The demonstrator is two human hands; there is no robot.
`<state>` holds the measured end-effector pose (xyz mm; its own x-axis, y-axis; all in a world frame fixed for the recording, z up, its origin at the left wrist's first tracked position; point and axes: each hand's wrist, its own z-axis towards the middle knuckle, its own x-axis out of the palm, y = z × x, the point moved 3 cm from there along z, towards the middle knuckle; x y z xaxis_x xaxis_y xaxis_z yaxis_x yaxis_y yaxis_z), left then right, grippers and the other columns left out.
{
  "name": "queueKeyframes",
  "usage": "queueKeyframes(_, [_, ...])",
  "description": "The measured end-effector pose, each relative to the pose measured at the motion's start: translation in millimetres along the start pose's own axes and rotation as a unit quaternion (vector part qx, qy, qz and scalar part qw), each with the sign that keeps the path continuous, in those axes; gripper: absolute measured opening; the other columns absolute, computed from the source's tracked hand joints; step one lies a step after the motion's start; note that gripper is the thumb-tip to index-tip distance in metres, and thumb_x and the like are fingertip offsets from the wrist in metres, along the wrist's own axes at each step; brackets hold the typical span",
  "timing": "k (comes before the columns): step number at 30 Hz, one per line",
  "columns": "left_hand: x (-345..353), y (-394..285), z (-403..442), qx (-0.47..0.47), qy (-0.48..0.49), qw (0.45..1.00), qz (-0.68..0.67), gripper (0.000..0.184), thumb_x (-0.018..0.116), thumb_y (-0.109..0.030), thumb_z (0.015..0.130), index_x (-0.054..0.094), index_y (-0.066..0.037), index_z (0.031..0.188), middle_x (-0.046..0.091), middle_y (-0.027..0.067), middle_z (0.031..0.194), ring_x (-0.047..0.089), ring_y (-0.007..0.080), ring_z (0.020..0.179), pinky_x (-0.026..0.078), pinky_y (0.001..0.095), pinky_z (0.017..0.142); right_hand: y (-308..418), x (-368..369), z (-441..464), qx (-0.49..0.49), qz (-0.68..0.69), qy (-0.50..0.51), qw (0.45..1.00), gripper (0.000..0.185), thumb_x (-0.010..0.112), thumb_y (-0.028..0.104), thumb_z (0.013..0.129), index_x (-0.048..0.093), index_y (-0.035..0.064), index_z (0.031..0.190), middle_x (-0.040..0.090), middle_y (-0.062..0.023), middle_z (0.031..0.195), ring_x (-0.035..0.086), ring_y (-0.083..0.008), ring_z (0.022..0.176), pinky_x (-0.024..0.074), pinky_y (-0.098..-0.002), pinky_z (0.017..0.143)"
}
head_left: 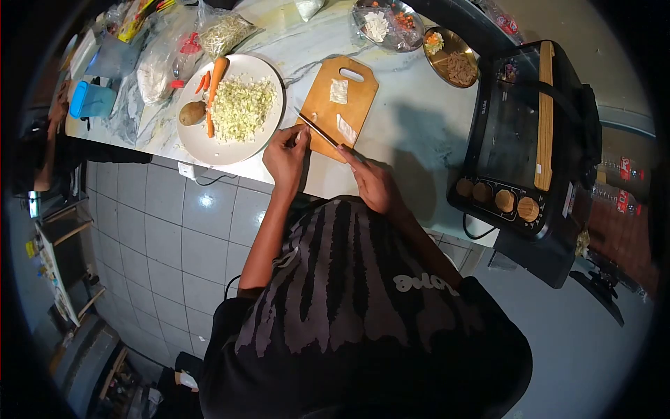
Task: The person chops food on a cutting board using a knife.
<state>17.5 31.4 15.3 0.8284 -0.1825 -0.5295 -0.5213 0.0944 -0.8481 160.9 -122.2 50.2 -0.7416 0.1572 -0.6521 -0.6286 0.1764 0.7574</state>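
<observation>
My right hand (375,184) grips a knife (322,130) by its handle. The blade slants up and left across the wooden cutting board (359,93), its tip over the board's left edge. Beside the blade, at that same edge, my left hand (285,155) has its fingers pinched together; what they hold is too small to make out. On the board lie a pale, flat square piece (338,91) and a similar whitish strip (345,128). To the left, a large plate (190,144) bears chopped pale-green vegetable (242,109), a carrot (219,70) and a round brown item (192,113).
A black toaster oven (513,133) stands on the right of the marble counter (419,157). Two metal bowls with cut food, one a steel bowl (386,46) and one a brass-coloured bowl (441,64), sit at the back. Plastic bags (225,35) and a blue container (92,100) occupy the left.
</observation>
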Motion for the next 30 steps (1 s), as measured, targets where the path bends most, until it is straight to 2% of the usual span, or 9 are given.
queueKeyframes(3, [-1.8,-2.7,3.8,-0.022,0.004,1.000,-0.004,0.021,0.079,-0.026,0.086,0.080,-0.010,0.099,0.062,0.0039,0.067,0.053,0.0131,0.059,0.043,0.0308,0.058,0.1,0.8,0.4,0.022,-0.025,0.007,0.999,0.065,0.054,-0.001,0.093,0.046,0.0287,0.151,0.063,-0.0247,0.094,0.066,-0.0430,0.081,0.0544,-0.0473,0.071])
queueKeyframes(5, [-3.6,-6.7,6.0,-0.074,0.040,0.996,-0.010,0.021,0.079,-0.026,0.085,0.079,-0.009,0.096,0.064,0.0028,0.067,0.052,0.0117,0.058,0.042,0.0306,0.057,3.6,-1.0,-0.7,0.069,-0.105,0.040,0.991,0.067,0.055,0.001,0.094,0.044,0.0325,0.152,0.062,-0.0231,0.090,0.066,-0.0423,0.078,0.0543,-0.0483,0.071])
queueKeyframes(8, [-3.7,-12.6,6.8,-0.077,0.031,0.996,-0.018,0.020,0.078,-0.025,0.085,0.079,-0.008,0.095,0.064,0.0022,0.065,0.052,0.0107,0.058,0.043,0.0297,0.058,2.8,0.6,3.1,0.071,-0.153,0.036,0.985,0.067,0.056,0.003,0.094,0.043,0.0342,0.152,0.060,-0.0223,0.088,0.066,-0.0418,0.077,0.0542,-0.0487,0.070])
queueKeyframes(12, [-1.5,-7.0,6.8,-0.065,0.019,0.997,-0.033,0.023,0.079,-0.028,0.085,0.079,-0.008,0.096,0.065,0.0032,0.067,0.056,0.0106,0.061,0.045,0.0285,0.060,-4.5,3.1,6.6,0.070,-0.116,0.041,0.990,0.068,0.055,0.003,0.094,0.041,0.0329,0.153,0.062,-0.0239,0.093,0.066,-0.0422,0.078,0.0542,-0.0488,0.070])
queueKeyframes(15, [0.6,-10.5,6.3,-0.113,0.051,0.992,0.014,0.026,0.080,-0.030,0.086,0.079,-0.007,0.097,0.068,0.0044,0.071,0.059,0.0126,0.062,0.046,0.0301,0.061,-8.7,1.1,4.1,0.023,-0.073,-0.008,0.997,0.066,0.055,0.003,0.095,0.042,0.0306,0.153,0.064,-0.0251,0.099,0.066,-0.0427,0.080,0.0540,-0.0489,0.071])
queueKeyframes(17, [6.5,-4.3,3.5,-0.003,-0.024,1.000,0.000,0.020,0.078,-0.026,0.087,0.080,-0.009,0.097,0.064,0.0062,0.070,0.059,0.0177,0.057,0.045,0.0340,0.056,-9.7,0.6,3.7,-0.002,-0.034,-0.024,0.999,0.063,0.054,0.003,0.096,0.043,0.0284,0.152,0.065,-0.0261,0.102,0.066,-0.0432,0.081,0.0540,-0.0490,0.072])
queueKeyframes(18, [6.9,-3.3,2.3,-0.002,-0.023,1.000,0.001,0.020,0.078,-0.026,0.087,0.080,-0.009,0.097,0.064,0.0062,0.070,0.059,0.0177,0.057,0.045,0.0340,0.056,-10.7,1.0,3.6,-0.001,-0.033,-0.026,0.999,0.063,0.054,0.003,0.096,0.043,0.0284,0.152,0.065,-0.0261,0.102,0.066,-0.0432,0.081,0.0540,-0.0490,0.072])
queueKeyframes(20, [5.0,-6.8,-2.4,0.090,-0.052,0.993,0.056,0.015,0.078,-0.021,0.087,0.080,-0.008,0.096,0.060,0.0061,0.069,0.058,0.0192,0.057,0.046,0.0335,0.055,-12.7,2.9,2.1,0.007,-0.032,-0.007,0.999,0.061,0.053,0.004,0.097,0.044,0.0278,0.152,0.065,-0.0263,0.100,0.066,-0.0433,0.082,0.0542,-0.0489,0.072])
queueKeyframes(30, [6.9,-4.9,-4.5,0.151,-0.042,0.985,0.076,0.013,0.077,-0.017,0.087,0.079,-0.009,0.097,0.059,0.0069,0.069,0.062,0.0212,0.059,0.049,0.0338,0.054,-6.6,-0.4,1.6,-0.005,-0.037,-0.015,0.999,0.062,0.053,0.005,0.096,0.042,0.0281,0.153,0.065,-0.0245,0.095,0.066,-0.0432,0.080,0.0540,-0.0490,0.071])
